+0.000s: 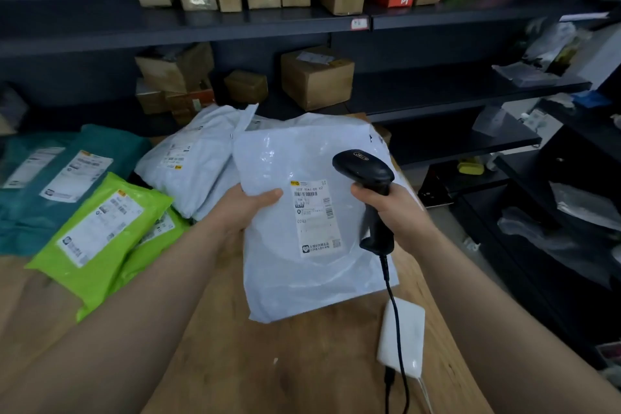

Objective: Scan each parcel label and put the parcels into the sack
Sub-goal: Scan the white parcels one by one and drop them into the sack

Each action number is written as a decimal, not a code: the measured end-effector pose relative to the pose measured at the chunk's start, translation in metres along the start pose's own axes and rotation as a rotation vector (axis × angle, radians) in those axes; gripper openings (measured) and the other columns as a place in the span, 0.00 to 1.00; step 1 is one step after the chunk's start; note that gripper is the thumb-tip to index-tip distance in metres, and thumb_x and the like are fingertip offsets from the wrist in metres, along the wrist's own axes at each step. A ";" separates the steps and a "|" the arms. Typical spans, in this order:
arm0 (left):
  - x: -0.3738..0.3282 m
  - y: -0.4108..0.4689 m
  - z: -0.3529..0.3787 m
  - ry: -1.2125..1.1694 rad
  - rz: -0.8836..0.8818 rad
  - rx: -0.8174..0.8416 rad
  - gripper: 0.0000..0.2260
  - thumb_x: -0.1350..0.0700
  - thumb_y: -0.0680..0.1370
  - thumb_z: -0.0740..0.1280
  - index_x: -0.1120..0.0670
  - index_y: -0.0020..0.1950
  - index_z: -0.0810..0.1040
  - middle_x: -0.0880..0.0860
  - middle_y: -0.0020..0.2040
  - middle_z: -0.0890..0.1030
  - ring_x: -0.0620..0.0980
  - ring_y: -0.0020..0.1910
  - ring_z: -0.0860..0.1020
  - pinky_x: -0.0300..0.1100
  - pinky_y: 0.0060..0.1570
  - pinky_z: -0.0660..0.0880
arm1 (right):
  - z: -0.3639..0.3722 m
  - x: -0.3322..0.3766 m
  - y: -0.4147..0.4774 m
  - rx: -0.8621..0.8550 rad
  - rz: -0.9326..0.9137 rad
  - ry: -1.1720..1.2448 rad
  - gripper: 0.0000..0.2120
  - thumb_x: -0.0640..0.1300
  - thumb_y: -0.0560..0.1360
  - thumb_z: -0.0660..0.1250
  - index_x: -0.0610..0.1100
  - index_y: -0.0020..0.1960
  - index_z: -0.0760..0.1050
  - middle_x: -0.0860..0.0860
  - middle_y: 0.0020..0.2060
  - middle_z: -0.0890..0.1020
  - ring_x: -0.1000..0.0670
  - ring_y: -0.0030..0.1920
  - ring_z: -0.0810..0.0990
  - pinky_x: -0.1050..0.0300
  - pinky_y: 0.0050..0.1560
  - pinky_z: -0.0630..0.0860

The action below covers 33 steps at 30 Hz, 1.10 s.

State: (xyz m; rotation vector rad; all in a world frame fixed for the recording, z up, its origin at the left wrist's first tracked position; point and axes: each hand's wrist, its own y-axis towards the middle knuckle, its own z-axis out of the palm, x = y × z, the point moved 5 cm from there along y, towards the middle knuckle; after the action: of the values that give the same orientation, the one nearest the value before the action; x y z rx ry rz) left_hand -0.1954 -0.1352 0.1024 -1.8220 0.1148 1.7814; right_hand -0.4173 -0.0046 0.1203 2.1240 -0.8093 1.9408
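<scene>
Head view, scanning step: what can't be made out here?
- The sack: nowhere inside the frame.
- Shipping label on the white parcel: fine print and barcode too small and soft to read.
- Scanner trigger and window: hidden by the right hand and the scanner head.
- Left hand fingers: behind the parcel.
- Scanner cable end: cut off by the bottom edge.

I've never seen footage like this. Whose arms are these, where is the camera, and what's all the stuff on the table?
There is no robot here: the one picture comes from a camera on a person's head, looking down at their own arms. The left hand holds up a white parcel with its label facing up. The right hand grips a black scanner whose cable runs down past a white box. More parcels, green, teal and white, lie on the wooden table. No sack is visible.
</scene>
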 end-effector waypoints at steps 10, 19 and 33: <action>0.004 -0.037 -0.089 -0.007 0.094 -0.153 0.15 0.61 0.79 0.65 0.63 0.66 0.75 0.60 0.62 0.79 0.57 0.60 0.78 0.54 0.65 0.73 | 0.088 0.025 -0.042 0.150 0.028 -0.179 0.09 0.51 0.75 0.72 0.45 0.48 0.78 0.49 0.38 0.79 0.51 0.36 0.80 0.55 0.42 0.77; 0.031 -0.045 -0.151 -0.072 0.014 -0.252 0.13 0.59 0.79 0.66 0.60 0.62 0.77 0.58 0.56 0.80 0.53 0.49 0.79 0.44 0.49 0.76 | 0.153 0.028 -0.070 0.276 0.072 -0.221 0.10 0.48 0.74 0.70 0.41 0.42 0.77 0.49 0.30 0.77 0.51 0.29 0.76 0.58 0.34 0.74; 0.037 -0.041 -0.171 -0.032 -0.012 -0.293 0.14 0.58 0.79 0.67 0.61 0.63 0.77 0.61 0.59 0.80 0.59 0.57 0.79 0.57 0.62 0.74 | 0.160 0.042 -0.081 0.250 0.108 -0.195 0.08 0.46 0.72 0.71 0.42 0.39 0.77 0.47 0.31 0.75 0.50 0.28 0.74 0.60 0.30 0.72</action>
State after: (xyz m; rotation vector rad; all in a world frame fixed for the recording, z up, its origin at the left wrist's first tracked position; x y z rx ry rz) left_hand -0.0211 -0.1673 0.0709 -1.9871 -0.1778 1.8977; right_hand -0.2376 -0.0209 0.1559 2.4952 -0.7635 2.0031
